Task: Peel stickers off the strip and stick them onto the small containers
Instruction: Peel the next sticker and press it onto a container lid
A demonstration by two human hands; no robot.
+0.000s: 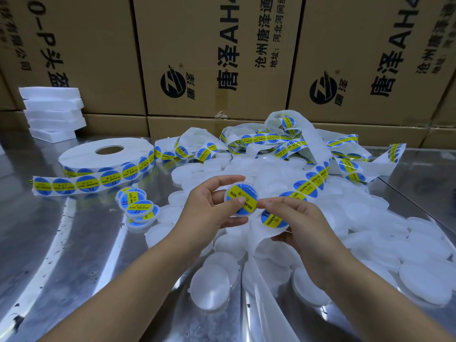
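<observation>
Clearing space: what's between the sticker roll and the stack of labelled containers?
In the head view, a flat strip of stickers lies between the roll and the stack.

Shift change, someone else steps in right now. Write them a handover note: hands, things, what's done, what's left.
Left hand holds a labelled small container.
Right hand pinches the sticker strip, forefinger at that container's edge.
Done: a few labelled containers stacked on the metal table, left of the hands.
Left: the big pile of blank containers; the roll has plenty of stickers.
</observation>
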